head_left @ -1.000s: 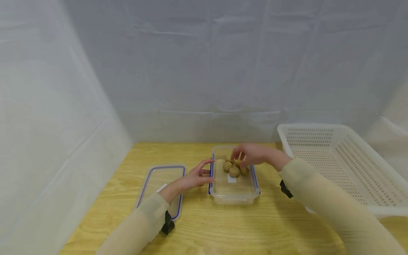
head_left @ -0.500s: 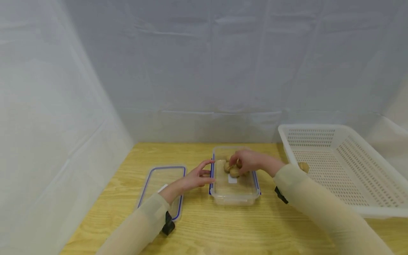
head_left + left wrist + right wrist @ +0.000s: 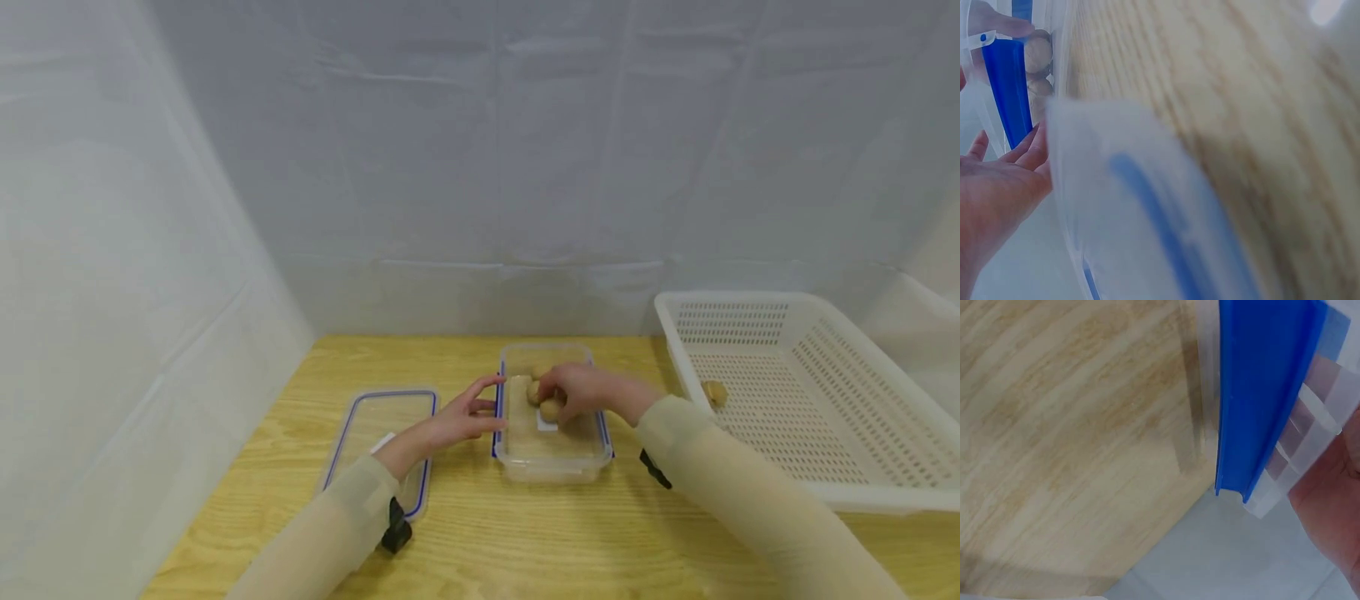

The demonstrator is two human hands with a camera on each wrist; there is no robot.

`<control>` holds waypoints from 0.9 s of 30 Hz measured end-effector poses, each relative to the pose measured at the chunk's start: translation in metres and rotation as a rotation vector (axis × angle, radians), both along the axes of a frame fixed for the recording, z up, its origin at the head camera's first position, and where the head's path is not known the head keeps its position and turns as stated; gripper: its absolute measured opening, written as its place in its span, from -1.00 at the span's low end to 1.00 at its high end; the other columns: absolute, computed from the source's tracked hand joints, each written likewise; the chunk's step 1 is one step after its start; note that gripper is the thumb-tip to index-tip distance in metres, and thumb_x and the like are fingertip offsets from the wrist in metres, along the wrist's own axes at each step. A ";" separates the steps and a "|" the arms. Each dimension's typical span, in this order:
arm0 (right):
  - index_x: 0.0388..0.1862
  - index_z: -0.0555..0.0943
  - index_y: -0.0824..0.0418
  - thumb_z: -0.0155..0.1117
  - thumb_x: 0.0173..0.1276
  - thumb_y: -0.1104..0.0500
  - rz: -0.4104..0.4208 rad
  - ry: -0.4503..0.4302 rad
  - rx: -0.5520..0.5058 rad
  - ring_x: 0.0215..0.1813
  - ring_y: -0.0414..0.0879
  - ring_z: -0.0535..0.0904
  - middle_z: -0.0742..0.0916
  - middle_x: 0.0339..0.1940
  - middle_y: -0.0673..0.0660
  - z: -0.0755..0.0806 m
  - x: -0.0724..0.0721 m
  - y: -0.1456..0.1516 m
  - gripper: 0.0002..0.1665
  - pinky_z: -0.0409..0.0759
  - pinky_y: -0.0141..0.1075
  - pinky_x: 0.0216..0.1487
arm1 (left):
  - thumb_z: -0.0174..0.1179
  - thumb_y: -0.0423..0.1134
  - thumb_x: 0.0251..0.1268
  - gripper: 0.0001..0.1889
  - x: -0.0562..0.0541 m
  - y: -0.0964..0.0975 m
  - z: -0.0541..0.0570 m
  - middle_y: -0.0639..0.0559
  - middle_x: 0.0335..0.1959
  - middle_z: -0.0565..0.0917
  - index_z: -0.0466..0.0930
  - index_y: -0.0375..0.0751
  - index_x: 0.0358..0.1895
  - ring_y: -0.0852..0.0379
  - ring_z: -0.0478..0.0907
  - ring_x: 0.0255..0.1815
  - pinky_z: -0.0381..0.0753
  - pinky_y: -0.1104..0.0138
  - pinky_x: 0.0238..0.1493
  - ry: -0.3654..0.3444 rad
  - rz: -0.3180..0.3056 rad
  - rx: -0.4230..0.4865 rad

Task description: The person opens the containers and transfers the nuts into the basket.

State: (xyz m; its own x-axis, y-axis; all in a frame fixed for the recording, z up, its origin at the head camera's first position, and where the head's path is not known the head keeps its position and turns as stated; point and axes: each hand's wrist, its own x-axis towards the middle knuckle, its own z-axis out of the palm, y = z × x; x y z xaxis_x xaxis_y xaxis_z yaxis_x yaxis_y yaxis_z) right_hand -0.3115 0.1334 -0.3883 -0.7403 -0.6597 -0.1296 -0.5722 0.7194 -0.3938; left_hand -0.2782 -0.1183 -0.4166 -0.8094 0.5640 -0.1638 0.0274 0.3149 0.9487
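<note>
A clear plastic food container (image 3: 555, 465) with blue side latches stands at the middle of the table. Several walnuts (image 3: 551, 410) lie inside; the left wrist view shows some walnuts (image 3: 1038, 53) through its wall. My right hand (image 3: 588, 392) reaches into the container, fingers and thumb curled about a walnut; its fingertips are partly hidden. My left hand (image 3: 453, 419) rests its fairly straight, spread fingers against the container's left side, beside the blue latch (image 3: 1007, 87). In the right wrist view, my right hand (image 3: 1329, 500) shows behind the other blue latch (image 3: 1266, 387).
A clear lid (image 3: 390, 400) with a blue seal lies left of the container, partly under my left forearm. At the right stands a white perforated basket (image 3: 806, 304), with one walnut (image 3: 715, 393) visible in it. White sheeting (image 3: 480, 167) closes off the back and sides.
My right hand has lowered into the container, and its fingers have closed in on the walnuts. Its sleeve has shifted, uncovering the walnut in the basket. The left hand has stayed in place.
</note>
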 end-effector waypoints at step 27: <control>-0.03 0.67 0.26 0.44 0.10 0.34 0.049 0.010 -0.029 -0.30 -0.15 0.47 0.66 -0.15 0.06 0.004 0.007 -0.004 -0.61 0.49 -0.30 -0.22 | 0.18 -0.25 0.39 -0.26 0.001 0.000 -0.001 -0.39 0.36 0.29 0.01 0.02 0.54 -0.24 0.33 0.31 0.25 -0.20 0.23 0.004 0.011 0.002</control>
State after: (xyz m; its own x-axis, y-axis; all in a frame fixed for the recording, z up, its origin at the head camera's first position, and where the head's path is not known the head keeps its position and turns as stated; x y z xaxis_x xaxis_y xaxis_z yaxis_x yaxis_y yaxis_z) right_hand -0.3044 0.1293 -0.3846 -0.7080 -0.6987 -0.1022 -0.6108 0.6786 -0.4081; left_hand -0.2776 -0.1181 -0.4171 -0.8162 0.5555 -0.1591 0.0278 0.3129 0.9494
